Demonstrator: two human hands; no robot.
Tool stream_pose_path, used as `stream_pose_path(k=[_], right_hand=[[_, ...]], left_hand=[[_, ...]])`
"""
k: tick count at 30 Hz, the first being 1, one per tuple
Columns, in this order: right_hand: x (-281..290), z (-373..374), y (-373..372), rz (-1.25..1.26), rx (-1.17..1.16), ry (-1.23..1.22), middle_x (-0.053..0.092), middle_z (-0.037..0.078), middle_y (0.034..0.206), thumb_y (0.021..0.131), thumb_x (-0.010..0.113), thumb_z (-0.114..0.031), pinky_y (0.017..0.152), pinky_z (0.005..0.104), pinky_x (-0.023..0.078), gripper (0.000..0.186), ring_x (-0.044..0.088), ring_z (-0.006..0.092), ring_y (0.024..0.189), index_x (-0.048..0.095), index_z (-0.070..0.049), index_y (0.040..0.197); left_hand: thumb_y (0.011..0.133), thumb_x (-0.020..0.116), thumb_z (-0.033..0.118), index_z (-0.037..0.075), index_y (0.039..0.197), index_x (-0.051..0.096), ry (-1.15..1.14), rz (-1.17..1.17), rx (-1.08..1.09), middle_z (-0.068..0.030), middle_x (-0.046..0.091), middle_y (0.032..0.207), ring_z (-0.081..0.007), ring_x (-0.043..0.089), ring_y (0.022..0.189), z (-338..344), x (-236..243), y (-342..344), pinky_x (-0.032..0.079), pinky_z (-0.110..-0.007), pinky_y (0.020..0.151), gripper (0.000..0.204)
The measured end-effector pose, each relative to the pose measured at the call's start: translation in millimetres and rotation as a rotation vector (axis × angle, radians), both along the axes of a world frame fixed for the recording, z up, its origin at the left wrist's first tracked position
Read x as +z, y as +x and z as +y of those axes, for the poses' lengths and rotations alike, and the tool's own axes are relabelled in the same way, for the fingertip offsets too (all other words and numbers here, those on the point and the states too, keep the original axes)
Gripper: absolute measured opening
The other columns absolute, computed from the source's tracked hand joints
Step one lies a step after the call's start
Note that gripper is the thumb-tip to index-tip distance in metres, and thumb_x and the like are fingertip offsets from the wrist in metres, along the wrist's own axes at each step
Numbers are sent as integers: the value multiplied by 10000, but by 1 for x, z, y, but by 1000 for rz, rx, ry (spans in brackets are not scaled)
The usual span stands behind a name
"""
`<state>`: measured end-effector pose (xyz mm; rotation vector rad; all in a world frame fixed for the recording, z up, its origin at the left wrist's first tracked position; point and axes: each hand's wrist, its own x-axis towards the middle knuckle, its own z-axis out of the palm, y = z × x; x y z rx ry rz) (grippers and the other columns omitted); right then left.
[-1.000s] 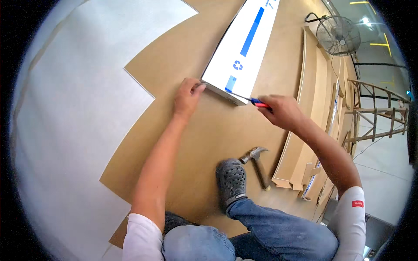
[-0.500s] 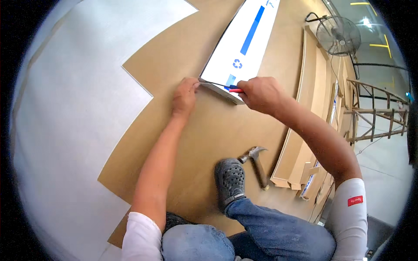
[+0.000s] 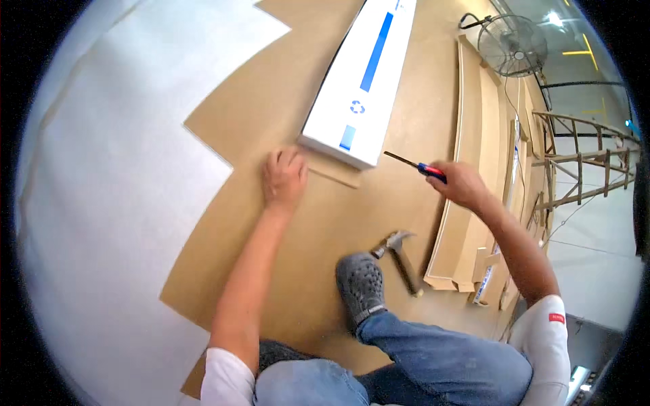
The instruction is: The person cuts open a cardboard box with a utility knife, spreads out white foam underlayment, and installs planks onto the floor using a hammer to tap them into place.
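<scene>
A long white carton with blue marks lies on the brown sheet, its near end facing me. A narrow brown cardboard flap juts out below that end. Beside the carton's near left corner, my left hand rests by the flap, slightly blurred, with its fingers apart. Off to the right, my right hand is closed round the red and dark blue handle of a screwdriver. The screwdriver's dark shaft points left toward the carton, apart from it.
A claw hammer lies beside my grey clog. Long open cardboard pieces line the right side. A wire-caged fan and a wooden ladder stand beyond. Zigzag-edged pale flooring covers the left.
My right hand has drawn the screwdriver away from the carton's end, to the right and nearer me. The flap now shows below the end. My left hand's fingers have spread beside it.
</scene>
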<state>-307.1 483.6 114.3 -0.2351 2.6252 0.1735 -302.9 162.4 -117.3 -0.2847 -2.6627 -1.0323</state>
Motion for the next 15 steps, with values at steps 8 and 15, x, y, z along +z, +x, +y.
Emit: stream_pose_path(k=[8,15], right_hand=[[-40,51,44,201,-309,-158,694,189,877,906,658,-356,699,476,532,299,673,383,798,683,-95,1051],[-79,38,10,467,-587,-416,680,184,919,905,639,-256,747,446,519,255,661,367,855,665,-67,1075]], left_hand=[[816,747,185,-42,1267,533,137,-122,25,-198,499,1214,-367,479,1121,26,68,-39,409,-456,1005,549],[902,670,284,-27,1219,564,-54,-288,42,-197,494,1269,-379,505,1135,24,68,-65,451,-461,949,457]])
